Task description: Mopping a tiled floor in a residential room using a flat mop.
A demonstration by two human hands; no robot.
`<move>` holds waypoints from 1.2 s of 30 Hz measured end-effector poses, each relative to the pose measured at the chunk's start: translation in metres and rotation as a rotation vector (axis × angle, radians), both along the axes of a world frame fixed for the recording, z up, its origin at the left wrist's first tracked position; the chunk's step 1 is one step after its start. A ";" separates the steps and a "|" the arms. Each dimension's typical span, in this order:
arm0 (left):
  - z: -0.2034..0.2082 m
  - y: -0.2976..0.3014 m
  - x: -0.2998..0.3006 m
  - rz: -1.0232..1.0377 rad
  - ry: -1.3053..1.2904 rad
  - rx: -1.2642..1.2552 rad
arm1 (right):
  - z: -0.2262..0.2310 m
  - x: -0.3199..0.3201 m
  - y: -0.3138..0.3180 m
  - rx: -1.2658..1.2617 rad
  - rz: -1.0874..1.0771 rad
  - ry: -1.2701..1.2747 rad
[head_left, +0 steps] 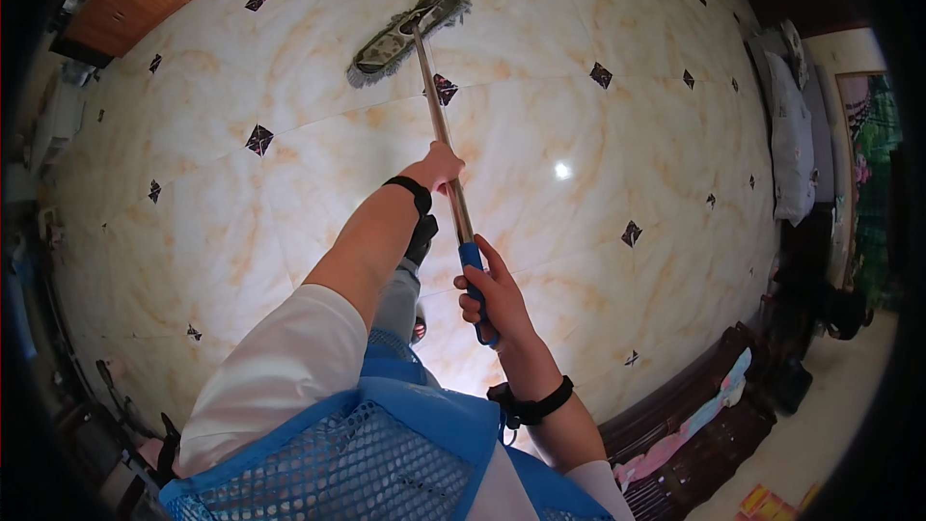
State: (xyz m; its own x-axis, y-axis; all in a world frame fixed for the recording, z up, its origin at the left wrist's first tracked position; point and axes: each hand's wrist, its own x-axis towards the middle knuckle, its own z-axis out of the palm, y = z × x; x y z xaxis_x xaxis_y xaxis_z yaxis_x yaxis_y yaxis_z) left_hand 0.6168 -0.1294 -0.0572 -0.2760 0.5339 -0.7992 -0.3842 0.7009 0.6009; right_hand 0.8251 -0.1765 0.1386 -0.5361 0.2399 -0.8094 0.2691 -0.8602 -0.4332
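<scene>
A flat dust mop (394, 44) with a grey fringed head lies on the tiled floor ahead of me, its long metal pole slanting back toward my body. My left hand (443, 166) is wrapped round the middle of the pole. Lower down, my right hand (497, 297) grips the blue handle end, thumb lying along it. Both wrists wear black bands.
Pale marbled floor tiles (521, 135) with small dark diamond insets spread around me. A wooden cabinet (145, 0) stands at the far left. On the right are a sofa with a light cushion (791, 140) and a dark wooden bench (719, 434) with cloth on it.
</scene>
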 end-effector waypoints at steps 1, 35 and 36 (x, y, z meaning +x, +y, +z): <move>-0.001 0.010 -0.008 0.002 0.009 0.015 | -0.001 -0.008 0.009 0.000 -0.020 0.008; -0.039 -0.054 0.310 -0.453 0.018 -0.009 | 0.035 0.360 -0.120 -0.183 -0.337 -0.077; -0.043 -0.060 0.325 -0.527 -0.033 0.019 | 0.037 0.377 -0.131 -0.183 -0.353 -0.073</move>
State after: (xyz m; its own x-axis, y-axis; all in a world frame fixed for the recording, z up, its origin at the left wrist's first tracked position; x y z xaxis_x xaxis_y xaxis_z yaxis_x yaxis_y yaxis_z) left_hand 0.9421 -0.1898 -0.1004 0.0592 0.6082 -0.7916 -0.0011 0.7930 0.6092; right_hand 1.2022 -0.3074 0.1753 -0.3855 0.2477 -0.8888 -0.0325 -0.9663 -0.2552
